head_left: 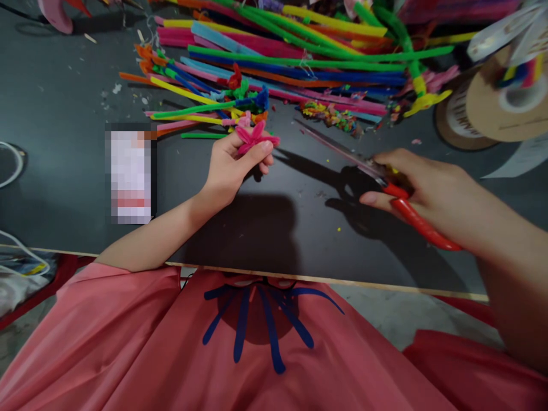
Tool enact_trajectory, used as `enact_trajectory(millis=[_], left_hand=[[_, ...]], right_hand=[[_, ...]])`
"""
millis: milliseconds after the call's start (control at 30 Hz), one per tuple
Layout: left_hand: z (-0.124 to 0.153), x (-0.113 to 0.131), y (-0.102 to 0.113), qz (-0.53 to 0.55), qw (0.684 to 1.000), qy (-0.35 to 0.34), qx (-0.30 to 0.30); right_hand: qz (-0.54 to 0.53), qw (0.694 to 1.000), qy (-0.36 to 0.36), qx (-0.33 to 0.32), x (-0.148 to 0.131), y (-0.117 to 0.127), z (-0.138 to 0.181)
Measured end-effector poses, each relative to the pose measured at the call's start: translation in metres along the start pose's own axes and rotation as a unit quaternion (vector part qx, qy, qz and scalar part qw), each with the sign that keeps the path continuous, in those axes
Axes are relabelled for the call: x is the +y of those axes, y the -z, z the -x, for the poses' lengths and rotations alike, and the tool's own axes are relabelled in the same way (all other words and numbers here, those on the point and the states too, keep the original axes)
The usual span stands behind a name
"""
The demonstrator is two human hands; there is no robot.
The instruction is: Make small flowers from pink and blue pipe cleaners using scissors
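Observation:
My left hand [235,165] is closed, pinching a pink pipe-cleaner flower [252,137] between thumb and fingers. Its looped petals stick out past the fingertips. Over on the right, my right hand [428,188] is wrapped round the red handles of a pair of scissors [368,162]. The blades look nearly closed and point up and left, apart from the flower. Just beyond my left hand lie pipe-cleaner stems with finished coloured heads, among them a green stem [197,109] and a blue flower head [262,98].
Loose pipe cleaners [299,63] in many colours spread across the back of the dark table [257,234]. Small coloured clippings [331,117] lie in front of them. A ribbon spool [505,97] stands at right. A blurred-out phone-like rectangle [131,177] lies left, with a white cable [17,165] beyond it.

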State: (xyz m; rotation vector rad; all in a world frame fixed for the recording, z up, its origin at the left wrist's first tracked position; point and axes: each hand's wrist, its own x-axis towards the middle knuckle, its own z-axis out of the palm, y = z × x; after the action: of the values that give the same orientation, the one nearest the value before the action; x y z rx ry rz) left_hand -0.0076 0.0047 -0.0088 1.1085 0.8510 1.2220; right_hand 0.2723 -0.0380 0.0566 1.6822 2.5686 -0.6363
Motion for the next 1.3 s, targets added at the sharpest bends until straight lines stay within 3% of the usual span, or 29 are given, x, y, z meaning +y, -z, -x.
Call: enact_trajectory(millis=[200, 733, 1067, 1300], left_hand=[[0.003, 0.002, 0.0, -0.024, 1.0, -0.004, -0.009], [0.004, 0.003, -0.002, -0.043, 0.999, 0.002, 0.017], [0.006, 0.014, -0.002, -0.087, 0.996, 0.017, -0.009], [0.005, 0.01, -0.003, -0.045, 0.999, -0.004, -0.008]], right_hand=[[-0.03, 0.999, 0.035, -0.019, -0.011, 0.002, -0.001], [-0.043, 0.998, 0.045, -0.017, -0.003, 0.0, -0.009], [-0.047, 0.996, 0.071, -0.038, 0.0, 0.009, -0.011], [-0.029, 0.995, 0.092, -0.019, -0.003, 0.006, -0.01]])
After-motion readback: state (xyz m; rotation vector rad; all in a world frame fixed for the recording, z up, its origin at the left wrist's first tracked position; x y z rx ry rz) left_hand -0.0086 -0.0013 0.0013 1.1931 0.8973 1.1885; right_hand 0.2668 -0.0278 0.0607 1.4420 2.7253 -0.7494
